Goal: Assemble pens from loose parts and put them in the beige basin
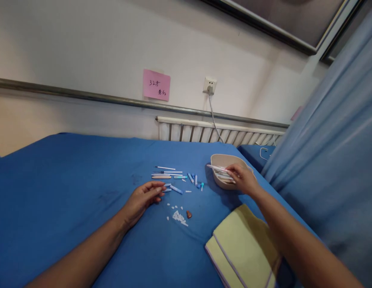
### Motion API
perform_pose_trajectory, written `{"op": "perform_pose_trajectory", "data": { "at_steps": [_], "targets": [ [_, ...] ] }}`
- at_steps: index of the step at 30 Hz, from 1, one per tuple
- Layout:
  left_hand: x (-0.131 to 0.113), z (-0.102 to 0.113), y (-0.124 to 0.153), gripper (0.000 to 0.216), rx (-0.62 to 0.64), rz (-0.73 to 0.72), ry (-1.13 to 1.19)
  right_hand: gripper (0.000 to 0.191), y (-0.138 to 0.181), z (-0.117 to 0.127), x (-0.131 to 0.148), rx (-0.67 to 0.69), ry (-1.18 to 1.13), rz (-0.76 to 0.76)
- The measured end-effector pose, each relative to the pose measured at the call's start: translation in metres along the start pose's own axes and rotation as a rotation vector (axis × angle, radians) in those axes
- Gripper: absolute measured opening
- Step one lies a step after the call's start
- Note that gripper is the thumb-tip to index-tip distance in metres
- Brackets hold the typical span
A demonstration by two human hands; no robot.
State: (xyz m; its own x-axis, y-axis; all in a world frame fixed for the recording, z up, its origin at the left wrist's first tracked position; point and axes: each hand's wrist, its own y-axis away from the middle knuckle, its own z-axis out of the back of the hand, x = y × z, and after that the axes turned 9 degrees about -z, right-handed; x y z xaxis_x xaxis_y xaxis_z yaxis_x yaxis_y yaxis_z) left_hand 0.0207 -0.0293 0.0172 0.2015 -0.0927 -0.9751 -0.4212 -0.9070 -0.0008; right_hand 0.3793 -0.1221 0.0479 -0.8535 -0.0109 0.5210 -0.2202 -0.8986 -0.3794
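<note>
My right hand (242,178) pinches a slim white pen (217,167) with a pinkish end, above the beige basket (215,157). More pens (224,176) lie inside the basket, partly hidden by that hand. On the blue sheet rests my left hand (147,193), its fingers loosely curved and a little apart. Its fingertips are beside small blue pen parts (167,190), and whether they touch is hard to tell. A blue pen barrel (176,189) lies just right of them. Thin refills (173,172) and a peach-coloured pen barrel (161,177) lie in a row behind.
Small white pieces (179,217) form a pile beside a brown object (189,214). Blue and teal parts (196,180) lie left of the basket. A folded yellow cloth (244,242) is at front right. Behind are a metal rail (114,100) and a plugged socket (209,85); a blue curtain (332,132) hangs right.
</note>
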Motion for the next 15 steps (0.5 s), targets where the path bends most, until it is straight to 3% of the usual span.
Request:
{"op": "perform_pose_trajectory", "data": {
  "at_steps": [4,8,10,12,15],
  "targets": [
    [0.001,0.000,-0.001,0.031,-0.008,0.004,0.006,0.018,-0.016,0.016,-0.050,0.199,0.257,-0.114],
    [0.004,0.003,-0.003,0.031,-0.040,-0.021,0.024,0.018,-0.022,0.013,-0.058,0.303,0.404,-0.137],
    [0.006,0.006,-0.004,0.031,-0.067,-0.054,0.024,0.018,-0.023,0.012,-0.049,0.241,0.448,-0.141],
    [0.008,0.009,-0.006,0.030,-0.105,-0.095,0.023,0.019,-0.024,0.010,-0.033,0.088,0.447,-0.111],
    [0.009,0.011,-0.008,0.029,-0.172,-0.139,0.023,0.020,-0.022,-0.004,0.009,-0.132,0.245,0.016]
  ]
}}
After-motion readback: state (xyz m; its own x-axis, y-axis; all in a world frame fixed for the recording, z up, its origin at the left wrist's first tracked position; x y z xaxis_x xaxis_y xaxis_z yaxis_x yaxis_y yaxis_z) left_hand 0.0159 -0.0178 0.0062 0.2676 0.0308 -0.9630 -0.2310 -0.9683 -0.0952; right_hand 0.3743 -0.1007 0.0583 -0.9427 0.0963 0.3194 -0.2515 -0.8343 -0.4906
